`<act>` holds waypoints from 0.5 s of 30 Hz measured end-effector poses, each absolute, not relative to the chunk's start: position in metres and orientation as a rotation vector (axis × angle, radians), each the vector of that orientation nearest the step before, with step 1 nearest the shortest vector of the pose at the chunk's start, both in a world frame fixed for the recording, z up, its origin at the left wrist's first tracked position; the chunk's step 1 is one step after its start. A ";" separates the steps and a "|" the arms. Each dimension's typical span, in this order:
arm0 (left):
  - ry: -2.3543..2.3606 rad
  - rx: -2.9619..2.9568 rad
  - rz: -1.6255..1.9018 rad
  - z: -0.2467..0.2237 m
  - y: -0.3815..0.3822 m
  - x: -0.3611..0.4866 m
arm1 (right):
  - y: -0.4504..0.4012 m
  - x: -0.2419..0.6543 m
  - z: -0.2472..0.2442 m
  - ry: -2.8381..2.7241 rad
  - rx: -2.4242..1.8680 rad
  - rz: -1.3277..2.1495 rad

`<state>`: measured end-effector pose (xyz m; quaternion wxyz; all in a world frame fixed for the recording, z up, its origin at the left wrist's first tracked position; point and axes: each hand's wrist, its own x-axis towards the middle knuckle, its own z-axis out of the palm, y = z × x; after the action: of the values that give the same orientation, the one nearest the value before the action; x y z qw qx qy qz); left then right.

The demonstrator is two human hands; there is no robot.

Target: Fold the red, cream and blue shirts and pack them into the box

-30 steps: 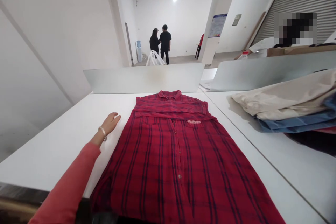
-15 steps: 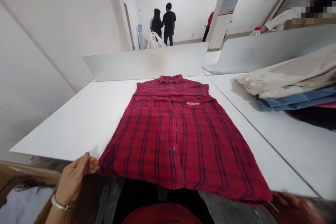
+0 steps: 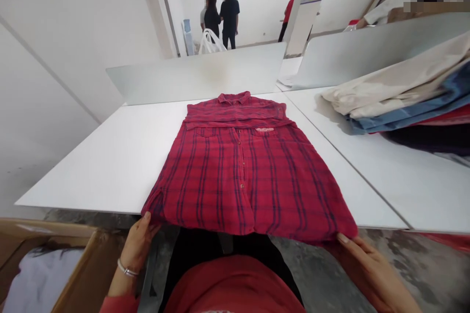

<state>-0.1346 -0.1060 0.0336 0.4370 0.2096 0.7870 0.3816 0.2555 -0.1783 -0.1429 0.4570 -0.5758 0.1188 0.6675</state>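
Note:
A red plaid shirt (image 3: 220, 176) with dark stripes lies front up on the white table (image 3: 110, 156). Its collar points to the far side, and its sleeves are folded across the chest. The bottom hem hangs just over the table's near edge. My left hand (image 3: 139, 237), with a bracelet on its wrist, pinches the hem's left corner. At the right corner, my right hand (image 3: 362, 257) grips the hem with the thumb on top and the fingers underneath, partly hidden by cloth.
Folded clothes (image 3: 404, 98) are stacked on the right-hand table. Frosted dividers (image 3: 198, 76) stand along the far edge. An open cardboard box (image 3: 79, 274) with white cloth (image 3: 36, 274) sits at lower left. Several people stand in the background; a co-worker's arm (image 3: 382, 10) shows behind the right divider.
Both hands have moved inward with the hem corners, my right hand most and also upward. The right hand is now more fully in view. The whole scene has shifted slightly up as the camera tilted.

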 end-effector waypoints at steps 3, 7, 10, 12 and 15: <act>1.842 0.410 1.022 0.029 -0.107 -0.128 | -0.180 0.253 -0.142 0.311 -1.370 1.663; 1.811 0.357 1.006 0.025 -0.111 -0.121 | -0.182 0.251 -0.140 0.309 -1.372 1.653; 1.778 0.327 1.038 0.026 -0.112 -0.115 | -0.181 0.252 -0.131 0.395 -1.389 1.640; 1.761 0.296 1.053 0.031 -0.113 -0.111 | -0.179 0.254 -0.121 0.480 -1.411 1.632; 1.794 0.186 1.061 0.041 -0.114 -0.103 | -0.174 0.259 -0.101 0.540 -1.457 1.584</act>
<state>-0.1035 -0.1143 0.0412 0.5007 0.0770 0.7422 0.4387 0.2594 -0.1741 -0.1012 0.4452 -0.5879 0.2177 0.6394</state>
